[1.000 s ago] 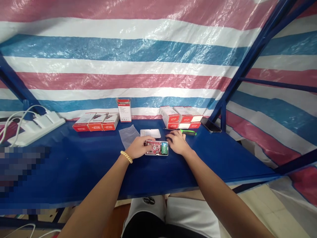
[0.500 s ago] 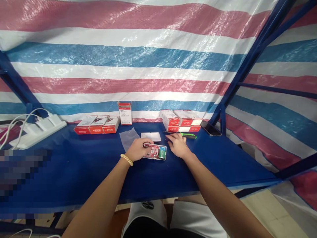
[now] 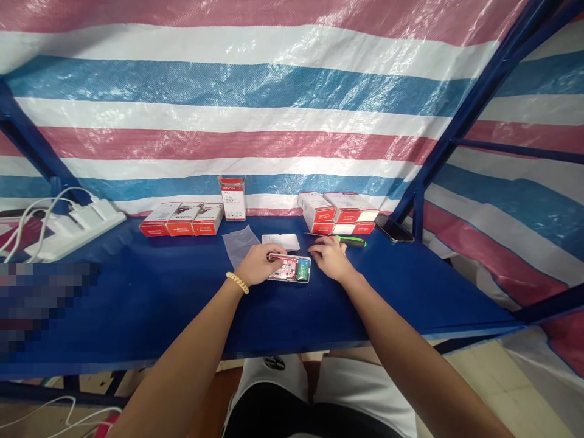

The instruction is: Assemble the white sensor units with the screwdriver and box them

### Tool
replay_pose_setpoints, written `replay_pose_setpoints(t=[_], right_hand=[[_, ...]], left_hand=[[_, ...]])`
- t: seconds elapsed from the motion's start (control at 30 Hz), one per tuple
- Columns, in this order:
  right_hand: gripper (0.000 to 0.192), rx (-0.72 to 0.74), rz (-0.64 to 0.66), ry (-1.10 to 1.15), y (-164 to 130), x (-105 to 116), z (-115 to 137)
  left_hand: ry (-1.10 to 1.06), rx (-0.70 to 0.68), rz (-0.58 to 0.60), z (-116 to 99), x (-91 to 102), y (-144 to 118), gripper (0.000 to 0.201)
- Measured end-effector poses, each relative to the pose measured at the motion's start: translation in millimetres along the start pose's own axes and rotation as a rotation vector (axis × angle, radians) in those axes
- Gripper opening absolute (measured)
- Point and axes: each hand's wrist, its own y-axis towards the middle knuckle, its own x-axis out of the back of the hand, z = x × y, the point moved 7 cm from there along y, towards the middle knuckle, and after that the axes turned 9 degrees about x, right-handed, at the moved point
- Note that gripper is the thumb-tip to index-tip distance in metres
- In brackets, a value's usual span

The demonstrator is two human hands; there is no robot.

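My left hand (image 3: 260, 263) grips the left end of an opened detector case (image 3: 289, 279), thumb over its red circuit board (image 3: 283, 267). A green and blue block battery (image 3: 303, 269) sits in the right end of the case. The white case cover (image 3: 280, 241) lies on the table just behind. To the right, my right hand (image 3: 331, 255) rests on the table with fingers bent and slightly apart, holding nothing I can see. Just beyond its fingers lies a screwdriver (image 3: 353, 241) with a green and black handle; whether they touch it is unclear.
A clear plastic bag (image 3: 237, 243) lies left of the cover. Red and white boxes stand in a left row (image 3: 181, 220), one upright box (image 3: 233, 199), and a right stack (image 3: 335, 213). A phone (image 3: 396, 229) and a power strip (image 3: 77, 228) lie on the blue table (image 3: 173, 298).
The whole view has shifted slightly, so the table sits higher in the picture. Both hands keep nearly the same pose, the left still on the case.
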Motion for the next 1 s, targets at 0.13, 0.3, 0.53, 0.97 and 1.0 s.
replay_pose_setpoints(t=[0.13,0.3,0.53,0.97,1.0], right_hand=[[0.026,-0.002,0.004,0.015,0.4,-0.9,-0.9],[0.028,0.002,-0.020,0.039,-0.4,3.1,0.6],[0.027,0.020,-0.007,0.044,-1.6,2.3,0.4],[0.023,0.023,-0.015,0.057,-0.8,2.9,1.1],[0.024,0.020,-0.027,0.067,-1.1,4.7,2.0]], left_hand=[[-0.006,-0.006,0.014,-1.6,0.8,0.3,0.022],[-0.005,0.007,0.026,-1.9,-0.3,0.6,0.023],[-0.028,-0.009,0.041,-0.5,-4.3,1.0,0.022],[-0.016,0.000,-0.057,3.1,-2.2,2.0,0.022],[-0.023,0.001,-0.056,3.1,-2.1,2.1,0.022]])
